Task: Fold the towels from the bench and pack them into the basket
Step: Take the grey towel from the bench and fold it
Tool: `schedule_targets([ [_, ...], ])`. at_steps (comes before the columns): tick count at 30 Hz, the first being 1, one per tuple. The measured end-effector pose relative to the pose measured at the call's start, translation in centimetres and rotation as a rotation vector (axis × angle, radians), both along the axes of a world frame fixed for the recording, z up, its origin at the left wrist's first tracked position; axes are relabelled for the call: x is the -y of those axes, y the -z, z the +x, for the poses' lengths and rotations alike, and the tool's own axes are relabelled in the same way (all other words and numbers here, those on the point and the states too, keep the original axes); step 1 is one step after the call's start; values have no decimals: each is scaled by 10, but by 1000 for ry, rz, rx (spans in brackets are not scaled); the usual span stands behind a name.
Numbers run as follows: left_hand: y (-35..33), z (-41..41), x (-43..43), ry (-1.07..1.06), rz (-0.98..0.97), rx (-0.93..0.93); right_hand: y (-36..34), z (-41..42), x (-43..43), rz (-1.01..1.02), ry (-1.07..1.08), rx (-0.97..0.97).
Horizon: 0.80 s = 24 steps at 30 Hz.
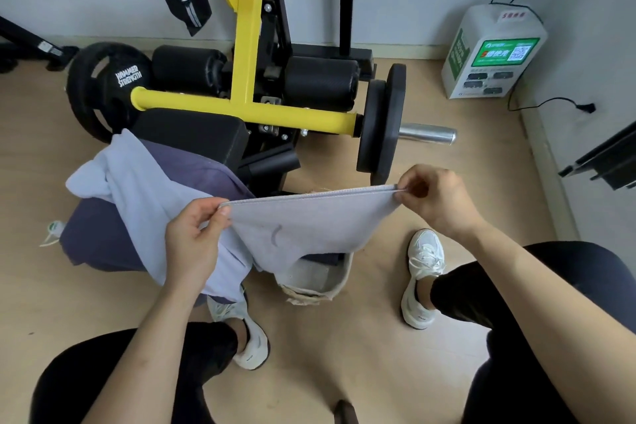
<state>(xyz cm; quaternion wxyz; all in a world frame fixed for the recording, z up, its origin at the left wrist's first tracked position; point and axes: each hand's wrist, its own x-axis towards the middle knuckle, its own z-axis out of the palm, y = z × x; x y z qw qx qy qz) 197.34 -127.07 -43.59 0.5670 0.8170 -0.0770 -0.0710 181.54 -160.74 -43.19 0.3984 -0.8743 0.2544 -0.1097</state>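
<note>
Between the two hands: pale grey terry towel (303, 220), its upper hem pulled out straight and almost level, the rest hanging down in a loose curve
Left hand (192, 237): pinches the left corner of the hem between the thumb and the curled fingers
Right hand (437, 200): pinches the right corner with thumb and fingertips, the other fingers curled in
Basket: beige woven rope basket (339, 286) stands on the light wooden floor (344, 354) between the person's white sneakers (421, 279), just under the hanging towel, which hides most of its opening; something dark shows inside, I cannot tell what
Bench: black padded gym bench (192, 134) with a yellow steel frame (246, 45), to the left behind the held towel
Towels on the bench: crumpled light blue towel (137, 196) lies over a dark purple towel (99, 234); both are draped on the near end of the pad and hang toward the floor
Weights: black weight plates (382, 124) sit on both ends of the yellow bar
Far right: white charging box with green label (492, 52) stands near the wall
</note>
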Motion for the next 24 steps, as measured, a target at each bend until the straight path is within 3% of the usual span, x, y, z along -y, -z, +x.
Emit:
schedule_targets([
  [6, 0, 1, 7, -9, -13, 118, -5, 4, 5, -9, 97, 145],
  [11, 9, 1, 16, -34, -6, -55, 4, 7, 5, 393, 184, 111],
  [17, 9, -4, 30, -105, -86, -241, 2, 17, -11, 524, 345, 146],
  [24, 3, -37, 55, 15, -182, -382, 6, 28, -46, 626, 255, 131],
])
